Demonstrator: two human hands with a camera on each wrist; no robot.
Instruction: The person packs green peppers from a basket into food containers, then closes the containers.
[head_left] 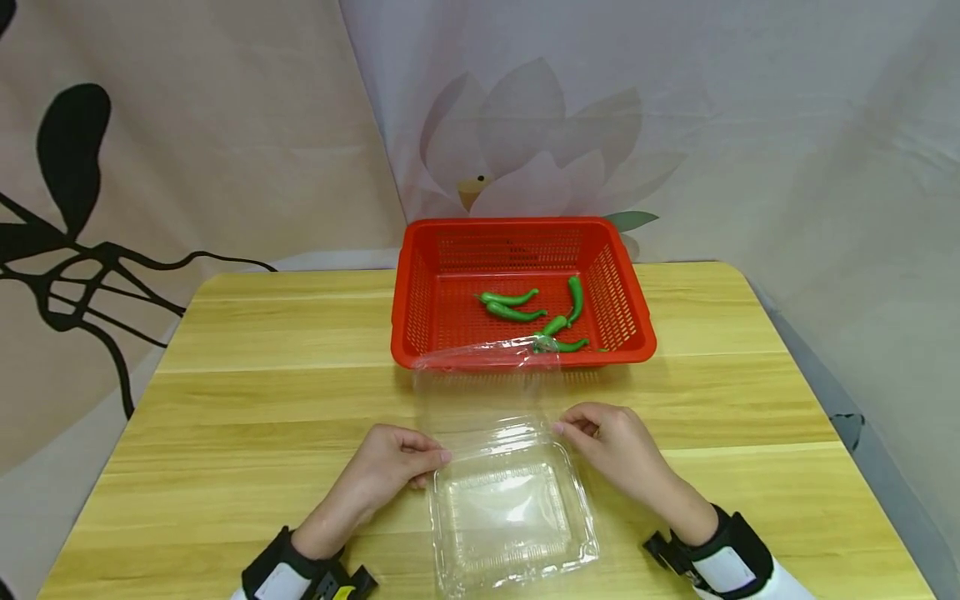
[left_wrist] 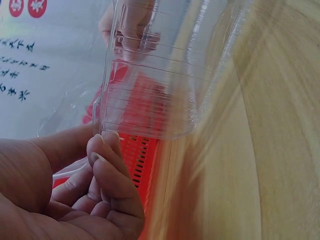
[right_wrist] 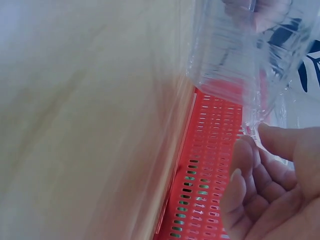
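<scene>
One clear, glossy plastic container point(head_left: 510, 508)

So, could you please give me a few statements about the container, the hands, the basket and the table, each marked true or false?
1. The left hand pinches the edge of the clear container. True.
2. The lid of the clear container is closed. False: the lid stands open.
3. The red basket holds green peppers. True.
4. The right hand is inside the red basket. False: the right hand is at the right edge of the clear container.
5. The red basket stands farther from the person than the base of the clear container. True.
6. The table is plain white. False: the table has a yellowish wood grain.
</scene>
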